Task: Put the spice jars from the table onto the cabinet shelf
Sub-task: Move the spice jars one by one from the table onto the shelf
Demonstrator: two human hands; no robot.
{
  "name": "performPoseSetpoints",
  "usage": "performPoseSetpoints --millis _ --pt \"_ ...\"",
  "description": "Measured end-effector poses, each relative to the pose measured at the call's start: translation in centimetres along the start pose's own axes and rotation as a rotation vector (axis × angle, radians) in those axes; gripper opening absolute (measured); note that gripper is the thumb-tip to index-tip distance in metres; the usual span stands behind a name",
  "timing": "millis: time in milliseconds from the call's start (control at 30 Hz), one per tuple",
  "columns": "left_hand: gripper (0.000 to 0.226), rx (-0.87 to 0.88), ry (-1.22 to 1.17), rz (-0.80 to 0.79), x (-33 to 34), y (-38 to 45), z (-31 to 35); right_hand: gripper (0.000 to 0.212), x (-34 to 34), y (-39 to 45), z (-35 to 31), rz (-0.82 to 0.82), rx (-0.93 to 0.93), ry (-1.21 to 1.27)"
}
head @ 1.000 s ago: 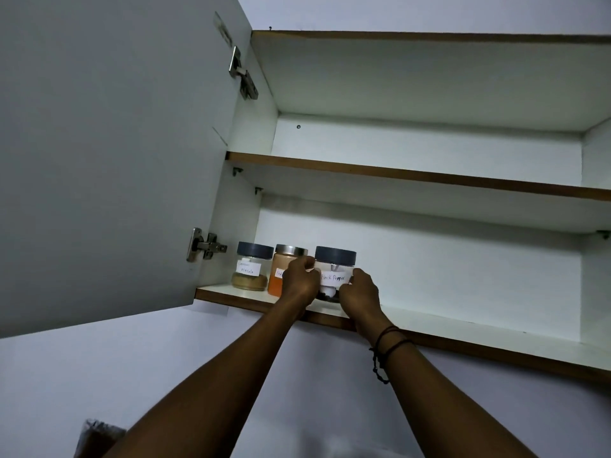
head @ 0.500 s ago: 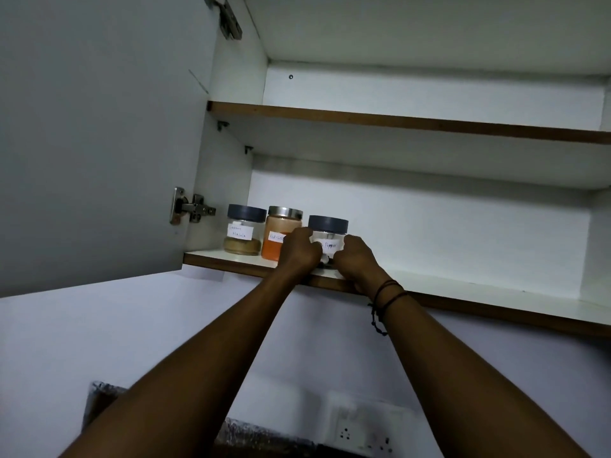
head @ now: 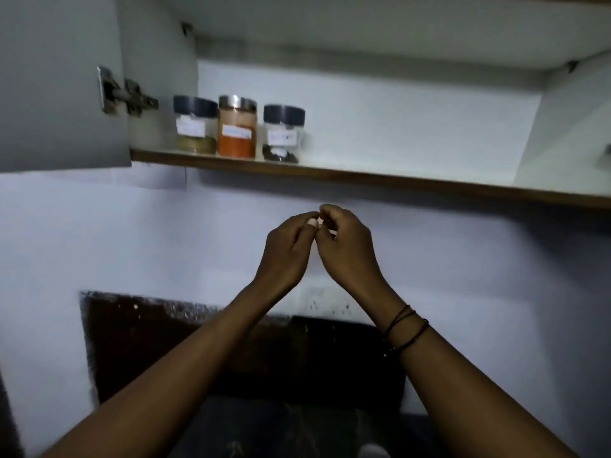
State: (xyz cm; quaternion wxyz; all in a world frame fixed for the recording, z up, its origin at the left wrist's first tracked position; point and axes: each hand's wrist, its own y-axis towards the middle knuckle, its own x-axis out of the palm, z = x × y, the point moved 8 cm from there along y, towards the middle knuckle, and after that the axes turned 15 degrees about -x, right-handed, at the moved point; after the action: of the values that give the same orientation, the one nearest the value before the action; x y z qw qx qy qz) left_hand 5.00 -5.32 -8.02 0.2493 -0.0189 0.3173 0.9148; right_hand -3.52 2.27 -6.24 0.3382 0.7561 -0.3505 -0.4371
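Three spice jars stand in a row at the left end of the cabinet shelf (head: 396, 182). One is a dark-lidded jar of brownish powder (head: 195, 128). The middle one is a metal-lidded jar of orange powder (head: 237, 130). The third is a dark-lidded jar of black pepper (head: 282, 133) with dark grains at its bottom. My left hand (head: 287, 249) and my right hand (head: 347, 249) hang side by side below the shelf edge, in front of the wall. Their fingers are loosely curled, the fingertips nearly touch, and they hold nothing.
The white cabinet door (head: 56, 77) stands open at the left on its metal hinge (head: 124, 94). The shelf stretches bare to the right of the jars. Below are a wall socket (head: 327, 300) and a dark speckled backsplash (head: 165, 342).
Both hands let go of the black pepper jar and dropped away below the shelf. The jar stays on the shelf beside the orange one. The view tilted downward.
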Motion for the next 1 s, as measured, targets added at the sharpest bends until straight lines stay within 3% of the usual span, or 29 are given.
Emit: performPoseSetpoints --millis 333,600,733,867,1000 --pt "0.033 -0.318 0.022 -0.255 8.2 -15.1 -14.5 0.033 4.3 -20.9 8.0 -0.209 0.323 -0.019" --pt "0.030 -0.484 0.281 -0.552 11.6 -29.9 -26.9 0.029 11.3 -41.4 11.2 -0.476 0.540 -0.040" --pt "0.027 -0.694 0.353 -0.559 10.9 -32.6 -31.4 0.061 13.9 -47.0 11.6 -0.621 0.617 -0.021" --pt "0.030 -0.933 0.185 -0.524 10.8 -34.5 -32.7 0.092 14.9 -49.1 11.2 -0.648 0.554 -0.058" --pt "0.035 -1.028 0.086 -0.498 10.8 -34.9 -32.3 0.087 14.6 -48.9 12.5 -0.494 0.641 0.079"
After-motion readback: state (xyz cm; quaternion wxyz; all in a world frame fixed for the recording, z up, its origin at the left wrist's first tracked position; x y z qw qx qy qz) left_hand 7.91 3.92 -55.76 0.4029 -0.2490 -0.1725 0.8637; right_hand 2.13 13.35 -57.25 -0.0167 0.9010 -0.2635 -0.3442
